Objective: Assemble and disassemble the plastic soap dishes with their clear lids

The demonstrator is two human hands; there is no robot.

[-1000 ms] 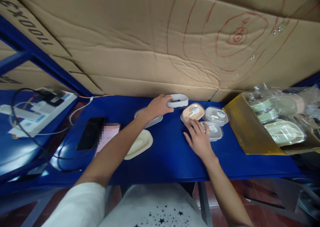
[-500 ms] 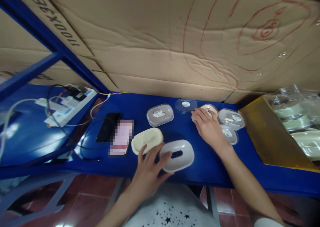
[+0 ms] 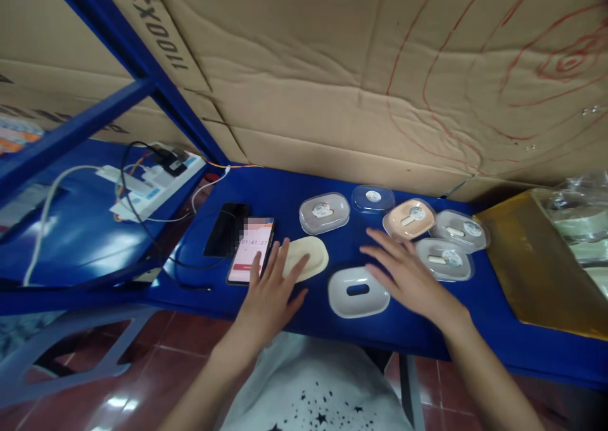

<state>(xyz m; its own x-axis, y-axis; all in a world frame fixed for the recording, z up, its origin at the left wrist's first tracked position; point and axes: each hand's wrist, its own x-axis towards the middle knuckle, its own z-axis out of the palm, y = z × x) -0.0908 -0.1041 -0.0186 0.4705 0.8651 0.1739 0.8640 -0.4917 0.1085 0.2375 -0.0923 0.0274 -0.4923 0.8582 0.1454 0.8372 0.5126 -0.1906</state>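
My left hand (image 3: 268, 301) is spread over the near side of a cream oval dish (image 3: 314, 258), its fingers apart and partly hiding the dish; I cannot tell whether they press on it. To the right lies a white oval dish (image 3: 339, 297) with a dark slot in its middle. My right hand (image 3: 412, 282) hovers by that dish's right end, fingers stretched out, holding nothing. Beyond its fingertips sits a peach oval dish (image 3: 398, 218) under a clear cover with a round sticker. A clear lid (image 3: 363, 197) lies flat at the back.
Covered grey dishes stand on the blue table, one at the back (image 3: 311, 216) and others (image 3: 441, 269) at the right. A phone (image 3: 244, 263) showing a timer and a dark phone (image 3: 219, 231) lie left. Further left is a power strip (image 3: 128, 209). A box (image 3: 513, 260) holds bagged dishes.
My right hand has drawn back from the peach dish, uncovering it. My left hand has left the white dish for the cream one. The view has shifted left.
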